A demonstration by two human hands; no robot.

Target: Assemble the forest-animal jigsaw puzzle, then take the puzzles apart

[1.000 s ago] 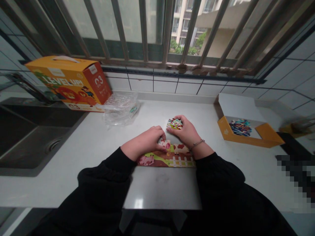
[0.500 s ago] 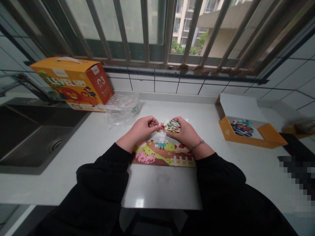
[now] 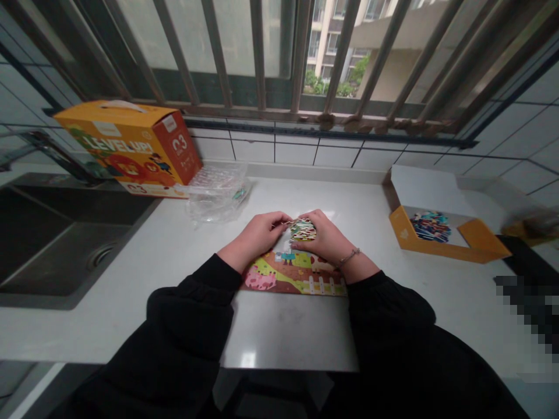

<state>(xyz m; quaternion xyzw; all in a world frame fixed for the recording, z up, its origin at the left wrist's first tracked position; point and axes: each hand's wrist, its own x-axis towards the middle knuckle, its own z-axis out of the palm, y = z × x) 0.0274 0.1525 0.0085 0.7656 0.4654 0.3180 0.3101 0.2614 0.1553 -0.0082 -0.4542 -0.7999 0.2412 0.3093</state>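
Note:
A partly built picture puzzle [image 3: 297, 273] with pink pigs, a fence and a brown path lies on the white counter in front of me. My right hand [image 3: 327, 238] is closed round a stack of loose puzzle pieces [image 3: 303, 229] held just above the puzzle's far edge. My left hand [image 3: 257, 235] is beside it, its fingertips pinched at the left side of the same stack. Both black sleeves cover my forearms.
An orange puzzle box [image 3: 126, 145] stands at the back left, with a crumpled clear plastic bag [image 3: 218, 189] next to it. A dark sink [image 3: 52, 233] lies on the left. An open yellow tray [image 3: 441, 233] with more pieces sits on the right. Barred window behind.
My left hand rose from the puzzle surface, where it pressed a piece, to the stack in my right hand. More of the puzzle now shows beneath the hands.

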